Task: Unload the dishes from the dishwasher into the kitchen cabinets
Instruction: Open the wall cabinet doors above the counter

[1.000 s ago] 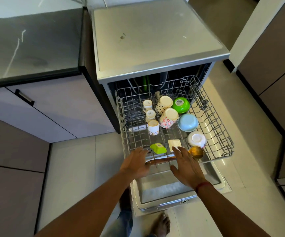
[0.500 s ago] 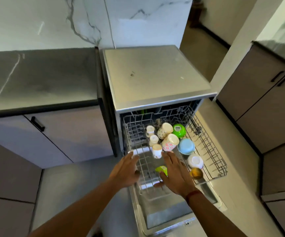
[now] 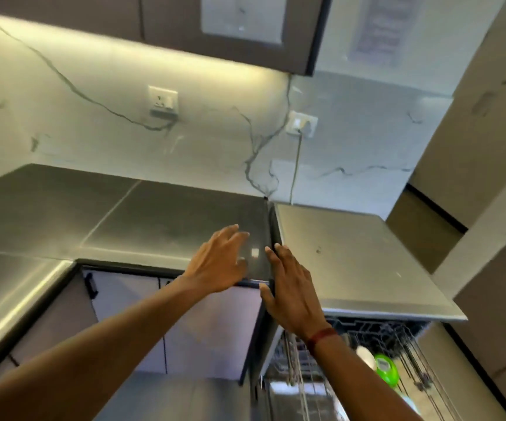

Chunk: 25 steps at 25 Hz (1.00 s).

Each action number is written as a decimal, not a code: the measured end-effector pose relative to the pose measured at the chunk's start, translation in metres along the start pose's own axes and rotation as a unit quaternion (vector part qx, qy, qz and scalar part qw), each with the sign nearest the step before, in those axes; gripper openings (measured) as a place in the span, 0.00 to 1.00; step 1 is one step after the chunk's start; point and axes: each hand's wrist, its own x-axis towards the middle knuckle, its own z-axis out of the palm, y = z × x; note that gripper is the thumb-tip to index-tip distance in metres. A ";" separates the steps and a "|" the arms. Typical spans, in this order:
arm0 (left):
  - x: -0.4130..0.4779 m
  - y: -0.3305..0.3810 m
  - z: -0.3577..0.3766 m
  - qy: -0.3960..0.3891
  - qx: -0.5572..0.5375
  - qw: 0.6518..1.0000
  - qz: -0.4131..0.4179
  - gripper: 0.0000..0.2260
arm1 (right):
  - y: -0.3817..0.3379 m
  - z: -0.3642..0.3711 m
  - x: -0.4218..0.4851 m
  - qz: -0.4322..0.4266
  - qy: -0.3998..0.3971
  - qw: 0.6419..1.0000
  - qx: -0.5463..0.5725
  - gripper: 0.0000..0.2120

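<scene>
My view has tilted up toward the wall. My left hand (image 3: 218, 262) and my right hand (image 3: 291, 287) are both raised in front of me with fingers straight and spread, holding nothing, over the seam between the dark countertop (image 3: 124, 217) and the dishwasher's steel top (image 3: 352, 262). At the lower right the pulled-out wire rack (image 3: 409, 354) shows only in part, with a green bowl (image 3: 386, 369) and a white dish (image 3: 364, 355) in it. An upper cabinet (image 3: 184, 22) hangs overhead at the top.
Marble backsplash carries two wall sockets (image 3: 163, 98) (image 3: 301, 123), one with a cable running down. Lower cabinet doors (image 3: 203, 323) with a black handle (image 3: 90, 284) sit under the counter. Tall cabinets (image 3: 494, 314) stand at right.
Both hands left the rack's front edge and rose to counter height. The camera swung up from the dishwasher to the wall and upper cabinet, so most dishes dropped out of view.
</scene>
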 end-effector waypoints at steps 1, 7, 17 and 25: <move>0.012 -0.004 -0.023 0.022 0.004 1.000 -0.007 0.26 | -0.012 -0.009 0.022 -0.022 0.011 1.000 -0.005 0.34; 0.086 -0.013 -0.134 0.128 0.061 0.990 0.000 0.25 | -0.057 -0.066 0.148 -0.132 0.107 0.985 -0.035 0.36; 0.207 -0.035 -0.210 0.154 0.192 0.969 -0.019 0.24 | -0.043 -0.102 0.300 -0.158 0.161 0.973 -0.040 0.36; 0.288 -0.072 -0.230 0.182 0.211 0.960 -0.041 0.24 | -0.021 -0.081 0.395 -0.176 0.156 0.971 -0.041 0.36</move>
